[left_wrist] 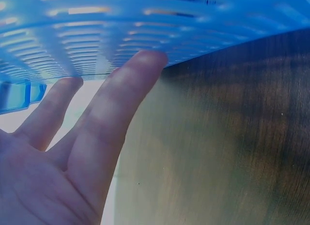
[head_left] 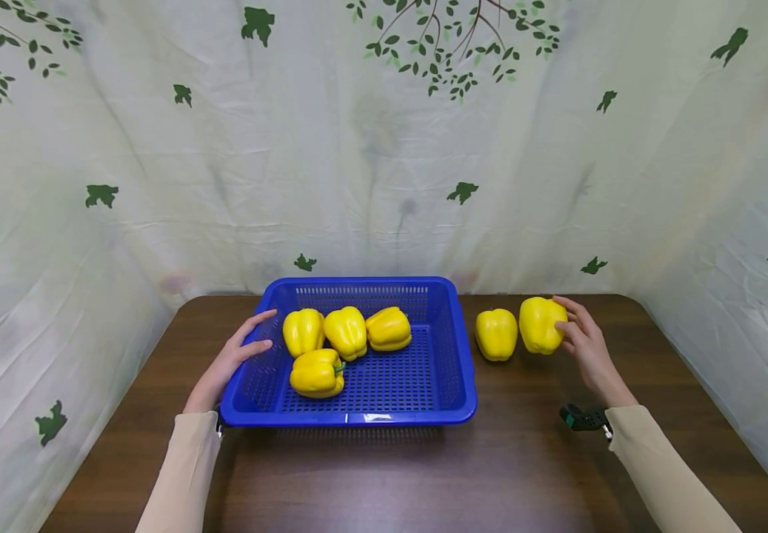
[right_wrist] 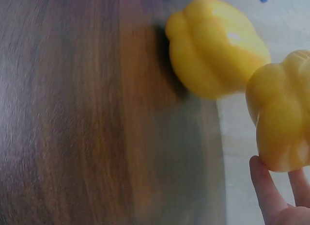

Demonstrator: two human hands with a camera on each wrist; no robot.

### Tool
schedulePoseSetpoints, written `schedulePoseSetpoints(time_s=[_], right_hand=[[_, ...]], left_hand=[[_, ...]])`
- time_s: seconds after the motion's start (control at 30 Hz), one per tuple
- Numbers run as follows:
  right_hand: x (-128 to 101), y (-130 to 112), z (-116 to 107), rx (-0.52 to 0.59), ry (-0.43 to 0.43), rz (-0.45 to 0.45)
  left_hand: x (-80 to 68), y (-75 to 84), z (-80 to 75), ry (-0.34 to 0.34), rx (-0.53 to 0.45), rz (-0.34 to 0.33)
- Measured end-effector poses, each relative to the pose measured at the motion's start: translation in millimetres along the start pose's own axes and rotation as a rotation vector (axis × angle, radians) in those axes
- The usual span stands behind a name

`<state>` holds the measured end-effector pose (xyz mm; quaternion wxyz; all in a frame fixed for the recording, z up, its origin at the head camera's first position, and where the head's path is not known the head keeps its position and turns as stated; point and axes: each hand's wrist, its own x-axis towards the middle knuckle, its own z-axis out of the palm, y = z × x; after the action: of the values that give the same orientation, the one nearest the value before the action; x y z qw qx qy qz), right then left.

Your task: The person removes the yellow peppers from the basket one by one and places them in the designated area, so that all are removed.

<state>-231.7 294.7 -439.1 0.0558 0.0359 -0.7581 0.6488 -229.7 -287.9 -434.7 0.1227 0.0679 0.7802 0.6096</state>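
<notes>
My right hand holds a yellow bell pepper, fingers and thumb at its right side. In the right wrist view this pepper sits in the fingers at the right edge, its far side cut off. Just left of it, a second yellow bell pepper stands upright on the table. My left hand rests against the left side of a blue plastic basket, fingers extended. From the left wrist, straight fingers touch the slotted wall. Several yellow bell peppers lie in the basket's left and middle part.
A brown wooden table carries the basket and the loose peppers. Behind it and at both sides hangs a pale curtain with leaf prints. The basket's raised rim stands between the inside peppers and those at the right.
</notes>
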Motion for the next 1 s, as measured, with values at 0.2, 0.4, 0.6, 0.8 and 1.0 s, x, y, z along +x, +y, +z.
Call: schedulePoseSetpoints(time_s=[0.2,0.4,0.6,0.8,1.0], right_hand=[[1,9,-2,0.003,0.001,0.014],[3,20,-4,-0.023,-0.005,0.023],[5,28,-5,-0.052,-0.013,0.055],[10,35,-7,-0.06,-0.035,0.088],[10,36,-7,-0.098,-0.055,0.077]], left_hand=[[-1.5,-0.6,0.2,0.0,0.0,-0.001],[-1.0,0.2,0.6,-0.009,-0.025,0.0],[-0.5,1.1,0.5,-0.017,-0.041,-0.01],[0.5,0.5,1.2,-0.013,-0.042,-0.001],[-0.2,0.3,1.3,-0.015,-0.043,-0.001]])
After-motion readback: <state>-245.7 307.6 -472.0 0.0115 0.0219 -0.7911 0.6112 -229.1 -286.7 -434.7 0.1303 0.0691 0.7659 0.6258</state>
